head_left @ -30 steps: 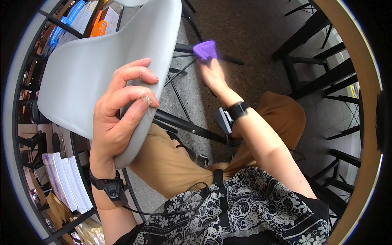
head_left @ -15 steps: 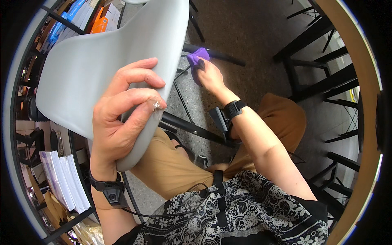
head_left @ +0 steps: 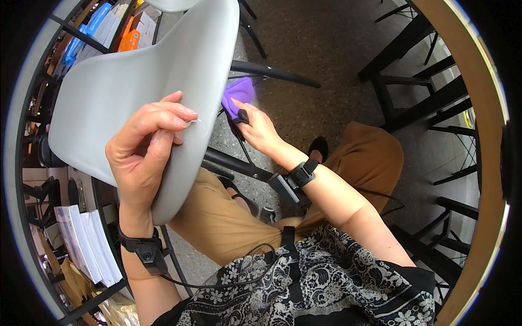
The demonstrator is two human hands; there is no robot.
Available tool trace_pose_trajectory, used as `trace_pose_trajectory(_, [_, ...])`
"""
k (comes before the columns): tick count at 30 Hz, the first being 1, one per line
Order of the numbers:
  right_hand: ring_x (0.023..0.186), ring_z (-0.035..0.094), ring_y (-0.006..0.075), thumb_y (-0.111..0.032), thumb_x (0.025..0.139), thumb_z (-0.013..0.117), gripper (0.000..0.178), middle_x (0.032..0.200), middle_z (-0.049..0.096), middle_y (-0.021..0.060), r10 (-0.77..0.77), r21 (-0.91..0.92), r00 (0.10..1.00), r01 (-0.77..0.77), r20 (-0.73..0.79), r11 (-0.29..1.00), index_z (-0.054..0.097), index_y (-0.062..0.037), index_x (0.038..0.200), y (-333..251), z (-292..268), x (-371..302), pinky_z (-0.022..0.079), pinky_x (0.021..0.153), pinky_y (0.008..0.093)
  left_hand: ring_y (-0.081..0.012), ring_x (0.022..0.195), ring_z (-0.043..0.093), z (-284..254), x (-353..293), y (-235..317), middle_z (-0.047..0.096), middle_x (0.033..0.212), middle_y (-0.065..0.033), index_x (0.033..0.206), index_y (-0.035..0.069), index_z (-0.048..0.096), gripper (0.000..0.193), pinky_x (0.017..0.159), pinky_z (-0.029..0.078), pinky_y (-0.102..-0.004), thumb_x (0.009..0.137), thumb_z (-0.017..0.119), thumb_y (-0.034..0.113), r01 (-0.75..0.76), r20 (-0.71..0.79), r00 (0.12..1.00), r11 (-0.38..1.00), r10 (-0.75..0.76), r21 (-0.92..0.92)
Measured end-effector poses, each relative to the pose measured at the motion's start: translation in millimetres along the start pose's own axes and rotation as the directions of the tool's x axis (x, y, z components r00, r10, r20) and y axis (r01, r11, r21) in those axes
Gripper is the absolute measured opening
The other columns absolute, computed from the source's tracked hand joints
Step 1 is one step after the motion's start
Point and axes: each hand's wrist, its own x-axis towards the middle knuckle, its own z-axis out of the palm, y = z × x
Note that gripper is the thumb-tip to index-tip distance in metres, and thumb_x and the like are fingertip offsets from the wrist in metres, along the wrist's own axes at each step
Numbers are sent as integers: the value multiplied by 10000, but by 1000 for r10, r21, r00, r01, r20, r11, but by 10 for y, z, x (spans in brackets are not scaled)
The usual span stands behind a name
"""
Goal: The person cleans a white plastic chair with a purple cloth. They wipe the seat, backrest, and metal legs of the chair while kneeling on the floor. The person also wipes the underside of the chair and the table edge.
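Observation:
A grey plastic shell chair (head_left: 136, 81) lies tilted in front of me, its black legs pointing right. My left hand (head_left: 147, 138) is bent at the chair's near edge. Its thumb and fingers are pinched together on a small clear, shiny scrap (head_left: 191, 122), perhaps film or tape; I cannot tell which. My right hand (head_left: 261, 130) is closed on a purple cloth (head_left: 239, 93), held beside the chair's right edge among the legs. Part of the cloth is hidden behind the chair's rim. A small dark piece (head_left: 242, 117) shows at the fingers of this hand.
At the left, a black-framed shelf holds white books (head_left: 89, 244), an orange box (head_left: 129, 41) and blue packs (head_left: 98, 19). A black chair leg (head_left: 239, 164) crosses above my feet. Black-legged furniture (head_left: 435, 103) and a curved tan edge (head_left: 492, 163) stand at right.
My right hand and the purple cloth have moved left and slightly down, closer to the chair's edge. My left hand has shifted a little left, its fingers curling closer together. The chair has shifted slightly left.

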Motion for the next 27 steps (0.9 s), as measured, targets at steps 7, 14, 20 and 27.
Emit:
trace_pose_trajectory(7, [979, 553, 367, -62, 778, 547, 545, 1005, 558, 164, 25, -65, 999, -23, 30, 998, 493, -116, 1318, -164, -46, -117, 462, 840, 442, -197, 840, 618, 45, 9, 31, 570, 724, -48, 804, 7, 619, 140, 1001, 404, -498, 830, 489, -38, 14, -3, 1000, 998, -14, 54])
trace_pose_trajectory(14, [995, 535, 341, 9, 692, 509, 597, 1025, 513, 150, -11, -146, 966, 50, 258, 988, 542, -152, 1267, -93, 8, -630, 462, 855, 438, -202, 856, 599, -65, 6, 14, 569, 750, -54, 785, 8, 603, 128, 1008, 393, -495, 801, 489, -49, -37, 53, 998, 999, 35, 32])
trace_pose_trajectory(20, [963, 542, 345, -36, 706, 514, 512, 988, 517, 154, 22, -25, 968, -16, 249, 1000, 570, -125, 1207, -110, 20, -414, 454, 857, 408, -214, 884, 588, -82, 3, 28, 577, 794, -75, 799, -10, 610, 143, 1031, 360, -496, 789, 471, -37, -7, 65, 998, 999, 5, 31])
trace_pose_trajectory(27, [986, 591, 190, -79, 877, 537, 296, 1084, 623, 105, 22, 264, 947, -112, 321, 958, 631, -56, 1157, 62, 8, -316, 435, 920, 294, -199, 888, 592, -93, 31, 10, 626, 888, -96, 928, -43, 657, 175, 1044, 363, -457, 843, 504, -51, -24, 98, 995, 993, 12, 115])
